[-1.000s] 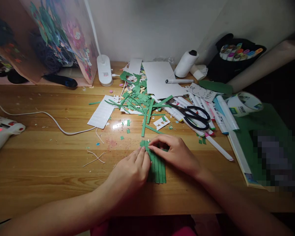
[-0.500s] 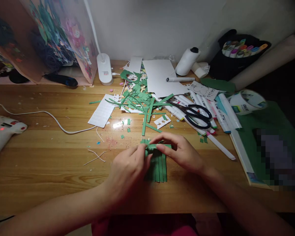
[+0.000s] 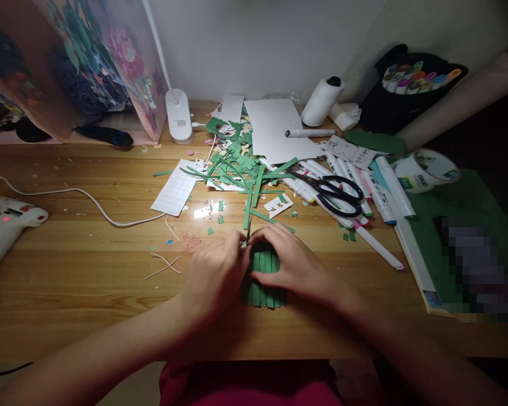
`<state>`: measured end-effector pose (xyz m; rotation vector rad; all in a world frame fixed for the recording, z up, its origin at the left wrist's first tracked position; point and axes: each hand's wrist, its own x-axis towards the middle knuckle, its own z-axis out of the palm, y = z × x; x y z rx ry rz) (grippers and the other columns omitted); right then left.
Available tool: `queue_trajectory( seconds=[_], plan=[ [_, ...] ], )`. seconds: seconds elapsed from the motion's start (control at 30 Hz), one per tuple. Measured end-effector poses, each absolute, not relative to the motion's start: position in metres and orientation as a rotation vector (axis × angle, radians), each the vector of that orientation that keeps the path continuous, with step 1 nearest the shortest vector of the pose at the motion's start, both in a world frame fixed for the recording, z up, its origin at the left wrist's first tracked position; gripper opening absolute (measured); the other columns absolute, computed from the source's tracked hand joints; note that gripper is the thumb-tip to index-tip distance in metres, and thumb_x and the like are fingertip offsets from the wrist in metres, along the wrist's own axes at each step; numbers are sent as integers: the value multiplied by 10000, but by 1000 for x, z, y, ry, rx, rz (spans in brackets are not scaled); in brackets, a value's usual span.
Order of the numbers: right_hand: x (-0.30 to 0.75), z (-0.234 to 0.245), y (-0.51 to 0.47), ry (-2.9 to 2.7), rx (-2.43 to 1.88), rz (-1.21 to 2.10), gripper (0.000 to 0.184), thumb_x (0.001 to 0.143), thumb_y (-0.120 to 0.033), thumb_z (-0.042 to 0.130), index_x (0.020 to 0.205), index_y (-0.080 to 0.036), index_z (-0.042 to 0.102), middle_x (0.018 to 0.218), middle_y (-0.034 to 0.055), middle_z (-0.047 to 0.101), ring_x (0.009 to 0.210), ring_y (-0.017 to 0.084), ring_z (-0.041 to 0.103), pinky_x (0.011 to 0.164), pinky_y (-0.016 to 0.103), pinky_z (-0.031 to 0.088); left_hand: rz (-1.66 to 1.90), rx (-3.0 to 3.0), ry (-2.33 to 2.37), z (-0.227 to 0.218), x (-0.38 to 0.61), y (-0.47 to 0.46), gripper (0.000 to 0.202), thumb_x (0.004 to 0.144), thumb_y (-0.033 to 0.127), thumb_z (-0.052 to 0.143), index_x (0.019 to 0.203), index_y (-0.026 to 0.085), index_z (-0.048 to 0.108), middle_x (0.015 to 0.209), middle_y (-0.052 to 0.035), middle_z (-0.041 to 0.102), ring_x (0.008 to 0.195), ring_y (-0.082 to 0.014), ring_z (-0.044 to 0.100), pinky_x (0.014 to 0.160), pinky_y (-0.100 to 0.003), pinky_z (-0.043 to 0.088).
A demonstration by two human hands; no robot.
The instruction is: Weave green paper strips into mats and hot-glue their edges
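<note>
A mat of green paper strips (image 3: 263,282) lies side by side on the wooden table (image 3: 88,282) in front of me. My left hand (image 3: 215,273) covers its left edge, fingers curled and pinching at the strips' top end. My right hand (image 3: 294,262) rests on the right side, fingers bent, thumb and fingertips pressing the strips near the top. Both hands meet at the far end of the mat, where one thin strip (image 3: 249,225) sticks up between them.
A heap of green paper scraps (image 3: 237,166) lies beyond the hands, with black scissors (image 3: 336,194) on several markers (image 3: 364,192). A glue gun (image 3: 6,225) with its cord is at the left, a lamp base (image 3: 178,115), white thread spool (image 3: 322,101), tape roll (image 3: 423,169).
Both hands have slid up over the top of the strip mat. The crosswise strip held half a second ago is no longer seen lying across it.
</note>
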<state>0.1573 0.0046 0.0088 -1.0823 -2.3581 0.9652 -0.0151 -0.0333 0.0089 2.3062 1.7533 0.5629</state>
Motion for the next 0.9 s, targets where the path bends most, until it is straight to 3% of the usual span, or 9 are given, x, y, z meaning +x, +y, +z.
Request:
queue_trajectory(
  seconds=[0.37, 0.7, 0.9],
  plan=[
    [156, 9, 7, -2286, -1087, 1025, 242, 731, -148, 691, 911, -219, 546, 931, 16, 627, 911, 187, 554, 795, 311, 438, 636, 2050, 1693, 8, -19, -27, 207, 838, 249, 550, 1030, 182, 514, 725, -8, 710, 673, -163, 670, 538, -248, 428],
    [154, 5, 6, -2214, -1092, 977, 141, 788, -137, 667, 874, -213, 585, 864, 6, 632, 857, 172, 559, 758, 300, 436, 718, 1949, 1669, 7, -23, -27, 497, 796, 232, 602, 1244, 226, 388, 816, 18, 700, 715, -164, 668, 554, -248, 457],
    [157, 4, 7, -2250, -1041, 925, 86, 804, -174, 663, 836, -199, 587, 837, 10, 628, 835, 169, 537, 748, 302, 428, 736, 1925, 1619, 6, -22, -25, 511, 785, 188, 591, 1249, 233, 381, 774, 32, 682, 690, -149, 659, 555, -243, 462]
  ],
)
